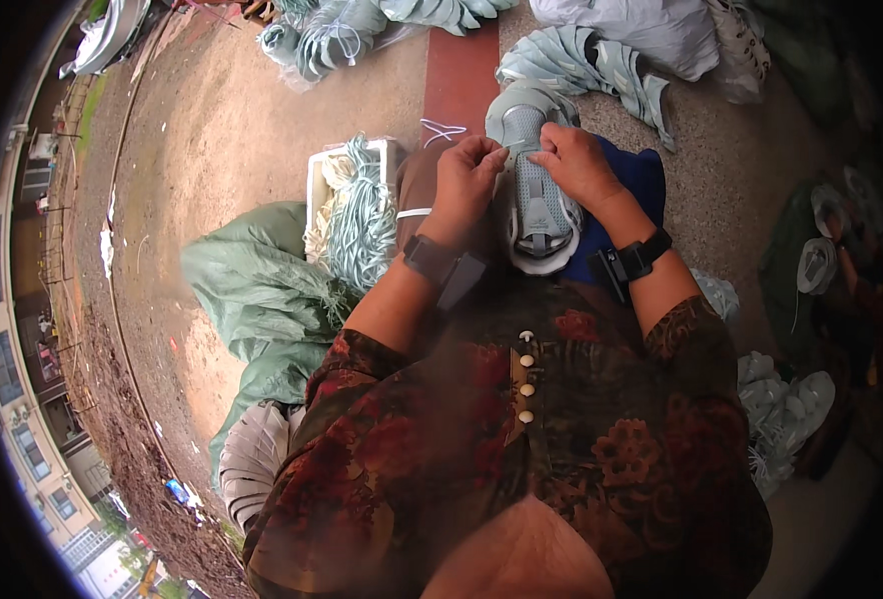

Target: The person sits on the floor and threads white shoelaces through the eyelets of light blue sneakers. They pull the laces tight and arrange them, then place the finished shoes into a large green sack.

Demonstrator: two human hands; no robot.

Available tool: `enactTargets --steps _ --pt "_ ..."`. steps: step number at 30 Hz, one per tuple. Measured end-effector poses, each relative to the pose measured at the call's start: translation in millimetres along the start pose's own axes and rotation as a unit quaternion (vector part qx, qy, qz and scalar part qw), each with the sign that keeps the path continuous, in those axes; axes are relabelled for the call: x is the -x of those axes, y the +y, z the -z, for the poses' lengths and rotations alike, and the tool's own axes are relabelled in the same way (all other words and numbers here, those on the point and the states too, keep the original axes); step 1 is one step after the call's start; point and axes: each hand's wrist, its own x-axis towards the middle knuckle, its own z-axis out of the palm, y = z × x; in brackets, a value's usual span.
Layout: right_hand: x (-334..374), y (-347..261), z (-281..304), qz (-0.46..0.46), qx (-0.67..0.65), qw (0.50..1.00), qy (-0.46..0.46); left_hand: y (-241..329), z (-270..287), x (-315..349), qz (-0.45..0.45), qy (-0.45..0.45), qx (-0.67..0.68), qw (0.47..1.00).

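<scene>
A pale grey-blue shoe upper (538, 205) lies lengthwise over my lap, its rounded end toward my body. Above its left edge, my left hand (469, 172) is closed in a pinch, thumb against fingers. On the opposite side my right hand (579, 168) has its fingers curled and pressed together over the upper. What either hand pinches is too small to make out. Just beyond the hands, a curved row of nested pale uppers (571, 62) adjoins this one. Dark bands with small boxes circle both wrists.
To my left stands a white box (314, 195) with pale blue laces (362, 225) and cream laces (340, 172). Green sacking (257, 265) lies beside it. More stacked uppers (337, 40) and a white sack (641, 30) are farther off. Bundled shoe parts (786, 404) sit at right.
</scene>
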Motion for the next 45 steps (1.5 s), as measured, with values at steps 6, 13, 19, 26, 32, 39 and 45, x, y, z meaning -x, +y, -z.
enactTargets --steps 6,13,19,26,32,39,45 --pt "-10 7 3 0.117 0.074 0.989 -0.052 3 2 0 0.007 -0.003 -0.095 0.995" --pt "-12 13 -10 0.115 0.091 0.988 -0.046 15 -3 0 0.000 -0.020 -0.282 0.959" --pt "-29 17 -2 -0.036 -0.015 0.991 -0.124 14 -3 -15 -0.063 -0.058 -0.380 0.921" --pt "-24 27 -1 -0.057 -0.137 0.979 -0.138 19 -7 -19 -0.051 -0.074 -0.439 0.894" --pt "-23 27 -2 -0.063 -0.139 0.980 -0.130 24 -7 -22 -0.021 -0.094 -0.446 0.890" --pt "-23 26 -1 -0.071 -0.154 0.976 -0.139 26 1 -23 -0.020 -0.104 -0.397 0.912" --pt "-20 37 1 -0.061 -0.236 0.959 -0.142 18 -2 -27 -0.036 -0.109 -0.392 0.913"
